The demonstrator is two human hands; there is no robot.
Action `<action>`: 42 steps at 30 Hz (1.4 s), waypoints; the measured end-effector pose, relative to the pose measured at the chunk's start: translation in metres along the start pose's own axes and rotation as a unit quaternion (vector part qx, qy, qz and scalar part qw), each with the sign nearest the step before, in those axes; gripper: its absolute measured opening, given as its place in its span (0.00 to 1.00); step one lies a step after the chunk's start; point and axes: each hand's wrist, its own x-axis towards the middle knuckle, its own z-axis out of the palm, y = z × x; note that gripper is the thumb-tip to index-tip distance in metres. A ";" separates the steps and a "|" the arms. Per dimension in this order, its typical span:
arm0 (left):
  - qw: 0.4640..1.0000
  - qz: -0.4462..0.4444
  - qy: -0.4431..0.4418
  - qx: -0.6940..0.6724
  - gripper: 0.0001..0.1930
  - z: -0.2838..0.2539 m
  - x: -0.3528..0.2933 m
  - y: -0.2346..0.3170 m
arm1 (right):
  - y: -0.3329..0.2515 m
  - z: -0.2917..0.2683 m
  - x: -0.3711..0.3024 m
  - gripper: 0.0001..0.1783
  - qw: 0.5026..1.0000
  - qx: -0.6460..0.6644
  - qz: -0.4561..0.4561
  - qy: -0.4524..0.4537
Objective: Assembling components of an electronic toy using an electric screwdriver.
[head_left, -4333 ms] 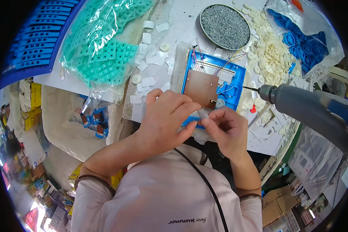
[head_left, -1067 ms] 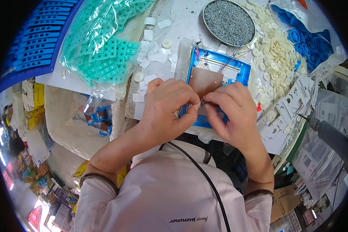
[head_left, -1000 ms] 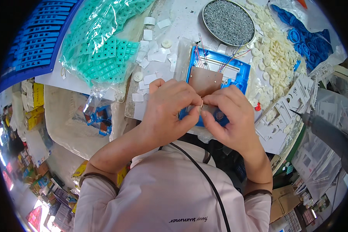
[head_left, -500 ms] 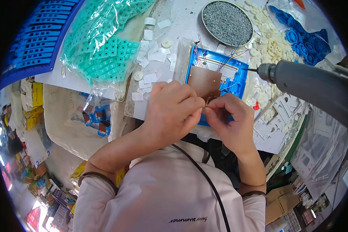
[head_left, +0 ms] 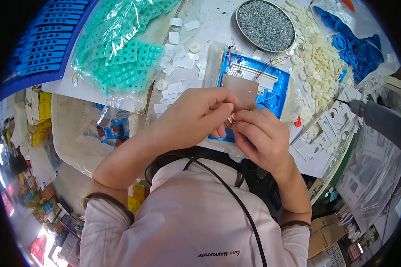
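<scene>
My left hand and my right hand meet at the near edge of a blue plastic casing, both with fingers closed in a pinch. Between the fingertips shows a small shiny piece with an orange glint; its kind is too small to tell, and fingers cover most of it. A brown circuit board lies tilted over the casing, just beyond my fingertips. Thin red, blue and white wires rise from the casing's far side.
Right of the casing hangs a grey power screwdriver. A round tray of screws stands behind, beside cream plastic discs. Bagged green keypads lie left, above a pale bin. White plastic frames and a red piece lie right.
The screwdriver has swung to the right, away from the casing. My hands have shifted slightly, and a shiny piece now shows between the fingertips. The view has moved a little.
</scene>
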 end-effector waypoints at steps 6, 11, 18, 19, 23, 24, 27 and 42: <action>0.993 0.027 -0.021 0.111 0.06 -0.003 0.001 -0.002 | 0.006 0.002 -0.002 0.14 0.999 -0.023 -0.030 -0.002; 0.924 0.217 0.071 0.305 0.07 0.010 -0.003 -0.018 | 0.006 0.004 -0.004 0.12 0.994 -0.090 -0.056 -0.010; 0.862 0.253 0.168 0.405 0.08 0.031 -0.016 -0.032 | 0.010 0.008 -0.007 0.12 0.990 -0.113 -0.080 -0.014; 0.859 0.253 0.175 0.409 0.08 0.032 -0.017 -0.034 | 0.011 0.008 -0.006 0.13 0.989 -0.116 -0.086 -0.012; 0.858 0.248 0.191 0.406 0.08 0.035 -0.019 -0.034 | 0.011 0.004 -0.003 0.13 0.987 -0.128 -0.097 -0.030; 0.858 0.251 0.194 0.404 0.08 0.035 -0.019 -0.035 | 0.010 0.002 -0.002 0.13 0.986 -0.129 -0.099 -0.035; 0.853 0.264 0.208 0.400 0.08 0.037 -0.018 -0.039 | 0.010 0.001 0.000 0.13 0.984 -0.138 -0.106 -0.040; 0.840 0.334 0.246 0.350 0.11 0.039 -0.013 -0.055 | 0.011 0.000 -0.006 0.12 0.976 -0.177 -0.119 -0.045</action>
